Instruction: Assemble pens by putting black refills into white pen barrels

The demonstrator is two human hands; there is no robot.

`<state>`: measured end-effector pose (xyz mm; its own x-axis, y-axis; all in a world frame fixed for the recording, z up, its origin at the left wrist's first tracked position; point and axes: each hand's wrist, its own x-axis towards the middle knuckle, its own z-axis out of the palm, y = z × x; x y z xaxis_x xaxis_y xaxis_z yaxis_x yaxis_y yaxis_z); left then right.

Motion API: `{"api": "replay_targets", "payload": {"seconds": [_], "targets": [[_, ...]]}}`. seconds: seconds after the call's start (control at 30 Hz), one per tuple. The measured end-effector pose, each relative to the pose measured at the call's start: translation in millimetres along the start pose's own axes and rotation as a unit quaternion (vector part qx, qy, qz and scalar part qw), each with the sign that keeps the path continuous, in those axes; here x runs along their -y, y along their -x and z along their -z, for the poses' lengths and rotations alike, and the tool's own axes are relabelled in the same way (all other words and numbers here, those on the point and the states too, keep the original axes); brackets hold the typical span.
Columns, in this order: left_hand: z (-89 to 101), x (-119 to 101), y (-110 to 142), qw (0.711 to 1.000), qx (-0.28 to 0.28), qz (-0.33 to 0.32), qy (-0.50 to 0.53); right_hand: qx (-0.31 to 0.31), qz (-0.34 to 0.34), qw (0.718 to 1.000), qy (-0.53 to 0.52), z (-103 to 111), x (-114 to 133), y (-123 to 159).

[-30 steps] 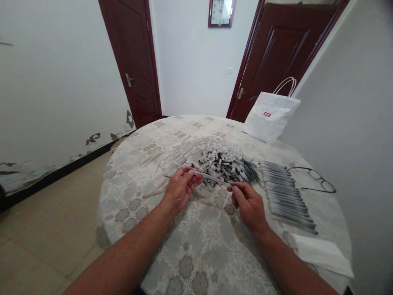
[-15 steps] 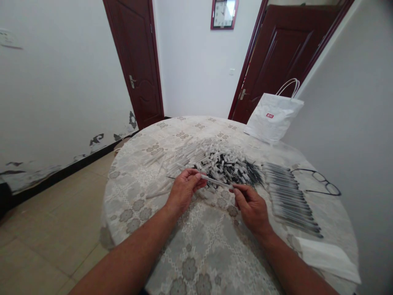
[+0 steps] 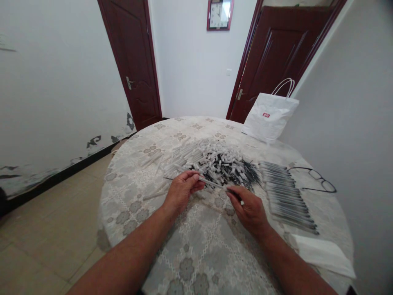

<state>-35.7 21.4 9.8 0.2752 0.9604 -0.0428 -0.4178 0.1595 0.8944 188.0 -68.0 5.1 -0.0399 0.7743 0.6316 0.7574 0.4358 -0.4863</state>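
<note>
Over floral tablecloth [image 3: 221, 243]: pinching pen tube [image 3: 212, 182] with left hand [image 3: 181, 190] (nine o'clock), right hand [image 3: 249, 207] (four). Likely light, stiff; grip ends.

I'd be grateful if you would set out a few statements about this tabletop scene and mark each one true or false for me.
1. A slim pale tube spans from the left hand to the right hand. True.
2. The loose pile holds only pale pieces. False: black pieces are mixed in with the pale ones.
3. The row of pens lies to the right of the pile. True.
4. The eyeglasses rest on top of the row of pens. False: they lie on the table, to the right of the row.
5. The white bag has two handles and a red label. True.
</note>
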Motion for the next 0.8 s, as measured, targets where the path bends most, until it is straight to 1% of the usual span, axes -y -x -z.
{"api": "replay_targets", "payload": {"seconds": [0.13, 0.23, 0.33, 0.47, 0.57, 0.67, 0.73, 0.8], "targets": [[1.9, 3, -1, 1.000, -0.004, -0.011, -0.024, 0.004, 0.048, 0.998, 0.026, 2, 1, 0], [0.9, 3, -1, 1.000, -0.006, -0.015, -0.017, 0.004, 0.071, 0.997, 0.044, 3, 6, 2], [-2.5, 1, 2, 1.000, -0.016, -0.019, 0.009, -0.004, 0.065, 0.997, 0.045, 3, 12, 3], [-6.5, -1, 4, 0.999, -0.030, -0.027, 0.024, -0.007, 0.037, 0.999, 0.033, 1, 17, 4], [-7.1, -1, 4, 0.999, -0.033, -0.037, 0.013, 0.001, -0.018, 1.000, -0.001, 0, 21, 5], [-6.5, 0, 4, 0.998, -0.035, -0.047, 0.006, 0.026, -0.124, 0.989, -0.077, -2, 27, 5], [-6.1, 2, 3, 0.998, -0.031, -0.049, 0.012, 0.035, -0.212, 0.964, -0.160, -4, 28, 4], [-5.8, 3, 3, 0.998, -0.024, -0.052, 0.010, 0.041, -0.286, 0.925, -0.249, -6, 26, 2]]}}
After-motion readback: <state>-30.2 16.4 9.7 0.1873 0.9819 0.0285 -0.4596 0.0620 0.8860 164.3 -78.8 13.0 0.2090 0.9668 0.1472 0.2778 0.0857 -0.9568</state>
